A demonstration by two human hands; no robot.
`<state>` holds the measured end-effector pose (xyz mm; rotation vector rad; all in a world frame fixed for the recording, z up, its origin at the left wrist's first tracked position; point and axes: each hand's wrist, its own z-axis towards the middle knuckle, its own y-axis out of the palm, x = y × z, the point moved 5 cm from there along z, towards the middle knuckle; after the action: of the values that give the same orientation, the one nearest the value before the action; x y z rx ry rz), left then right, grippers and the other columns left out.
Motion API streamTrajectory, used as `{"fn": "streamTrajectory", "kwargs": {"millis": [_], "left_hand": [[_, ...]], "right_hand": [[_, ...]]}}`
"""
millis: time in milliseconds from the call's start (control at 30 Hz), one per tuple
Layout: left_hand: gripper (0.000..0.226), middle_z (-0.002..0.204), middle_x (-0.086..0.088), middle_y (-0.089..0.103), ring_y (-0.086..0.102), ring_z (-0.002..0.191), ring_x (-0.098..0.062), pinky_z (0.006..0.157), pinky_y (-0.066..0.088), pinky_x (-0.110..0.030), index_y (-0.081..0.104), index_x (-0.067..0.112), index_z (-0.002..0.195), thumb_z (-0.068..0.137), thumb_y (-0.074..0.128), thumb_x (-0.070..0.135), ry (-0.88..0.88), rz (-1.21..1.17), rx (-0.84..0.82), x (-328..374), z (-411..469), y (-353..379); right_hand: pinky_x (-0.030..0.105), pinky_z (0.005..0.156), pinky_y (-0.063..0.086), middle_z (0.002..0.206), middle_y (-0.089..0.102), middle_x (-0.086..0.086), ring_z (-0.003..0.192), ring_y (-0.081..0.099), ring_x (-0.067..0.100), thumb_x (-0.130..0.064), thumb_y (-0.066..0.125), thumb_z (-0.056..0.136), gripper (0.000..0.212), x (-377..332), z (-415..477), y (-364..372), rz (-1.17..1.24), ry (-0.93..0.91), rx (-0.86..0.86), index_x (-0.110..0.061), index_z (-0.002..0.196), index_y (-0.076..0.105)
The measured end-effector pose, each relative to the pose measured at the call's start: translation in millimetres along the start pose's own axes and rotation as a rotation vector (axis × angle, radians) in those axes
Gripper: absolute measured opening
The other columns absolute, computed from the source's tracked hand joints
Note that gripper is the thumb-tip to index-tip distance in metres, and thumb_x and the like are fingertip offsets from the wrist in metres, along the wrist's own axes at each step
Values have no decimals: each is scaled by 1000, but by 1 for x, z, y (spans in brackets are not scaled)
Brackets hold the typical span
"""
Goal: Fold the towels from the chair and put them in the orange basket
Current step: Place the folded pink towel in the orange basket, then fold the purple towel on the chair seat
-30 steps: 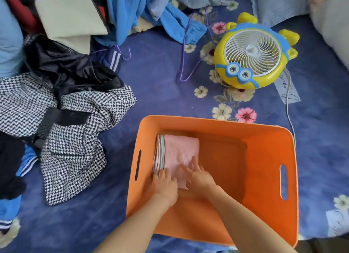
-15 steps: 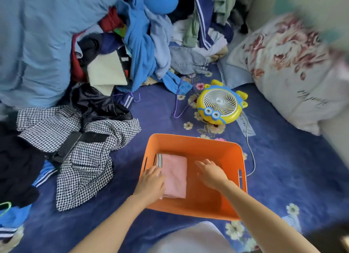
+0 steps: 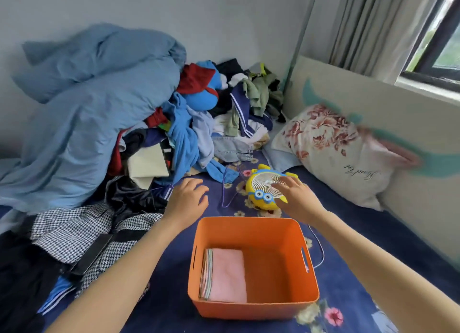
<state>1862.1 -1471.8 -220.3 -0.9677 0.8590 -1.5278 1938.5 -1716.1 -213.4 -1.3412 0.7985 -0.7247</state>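
A folded pink towel [image 3: 227,275] lies against the left wall inside the orange basket [image 3: 251,310], which sits on the bed [image 3: 171,307]. Both hands hover beyond the basket, empty: the left hand [image 3: 186,198] has loosely curled fingers, and the right hand [image 3: 296,199] is spread in front of a yellow fan [image 3: 261,196].

Home bedroom. Navy flower-print bedsheet [image 3: 373,233] spread underfoot, white pillow with red rose print [image 3: 331,153] against the wall, bunched light-blue duvet [image 3: 87,123], big heap of mixed loose clothes [image 3: 224,113]. Grey pleated curtain [image 3: 361,29] beside a dark-framed window [image 3: 438,46]. Small yellow cartoon-face fan [image 3: 261,186] on the sheet.
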Motion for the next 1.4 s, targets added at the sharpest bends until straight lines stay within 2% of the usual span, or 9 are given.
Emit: {"fn": "streamTrajectory", "kwargs": {"millis": [200, 467, 600, 733, 833, 900, 967, 1133, 1400], "left_hand": [[24, 90, -8, 70, 67, 86, -29, 71, 55, -38, 73, 9, 82, 72, 55, 22, 86, -73, 111, 34, 15, -22], [38, 87, -5, 70, 66, 86, -26, 66, 55, -38, 72, 12, 78, 73, 40, 31, 121, -217, 35, 89, -11, 8], [36, 84, -3, 70, 66, 81, -23, 62, 55, -34, 72, 14, 74, 72, 40, 30, 179, -226, -14, 135, -11, 9], [38, 85, -6, 70, 66, 81, -27, 67, 55, -37, 72, 12, 77, 72, 40, 31, 229, -280, -55, 197, -14, 23], [37, 83, -5, 70, 61, 84, -20, 71, 51, -29, 72, 12, 76, 72, 40, 31, 250, -380, -95, 265, -27, 39], [36, 80, -4, 70, 58, 82, -16, 66, 53, -27, 72, 14, 72, 70, 41, 32, 291, -419, -160, 320, -41, 52], [39, 83, -4, 71, 66, 80, -26, 65, 56, -37, 72, 13, 74, 70, 39, 33, 326, -430, -237, 366, -58, 68], [57, 102, -7, 69, 62, 100, -30, 79, 49, -42, 73, 9, 90, 73, 30, 43, 538, -507, -419, 491, -103, 93], [30, 134, 0, 49, 48, 121, -20, 100, 38, -29, 59, 17, 122, 95, 48, 24, 1013, -599, -637, 672, -184, 111]], "right_hand": [[36, 106, 29, 149, 31, 8, 139, 24, 23, -30, 51, 92, 47, 9, -48, -35, -3, 73, 102, -20, 138, 43], [32, 109, 25, 153, 23, 3, 142, 18, 19, -36, 46, 95, 48, 49, -133, -26, -44, 245, 52, -24, 140, 39], [42, 102, 36, 143, 41, 15, 135, 34, 30, -26, 61, 87, 43, 86, -179, -28, -3, 315, 109, -15, 128, 55], [47, 80, 51, 117, 62, 20, 111, 58, 39, -18, 80, 67, 40, 134, -239, -30, 13, 399, 132, -11, 105, 69], [46, 94, 44, 131, 53, 17, 125, 46, 34, -20, 69, 80, 38, 170, -300, -36, 21, 478, 145, -12, 117, 64], [42, 106, 36, 142, 42, 13, 134, 34, 29, -22, 59, 88, 39, 193, -350, -38, 44, 562, 160, -14, 126, 56], [35, 109, 31, 147, 34, 6, 137, 27, 24, -26, 50, 93, 40, 210, -397, -37, 48, 646, 124, -19, 133, 48], [33, 107, 34, 149, 32, 3, 132, 37, 23, -33, 47, 95, 41, 231, -551, -19, 82, 977, 77, -23, 135, 45], [33, 106, 33, 144, 40, 5, 136, 32, 20, -32, 51, 92, 42, 187, -765, 17, 117, 1539, 132, -19, 132, 50]]}}
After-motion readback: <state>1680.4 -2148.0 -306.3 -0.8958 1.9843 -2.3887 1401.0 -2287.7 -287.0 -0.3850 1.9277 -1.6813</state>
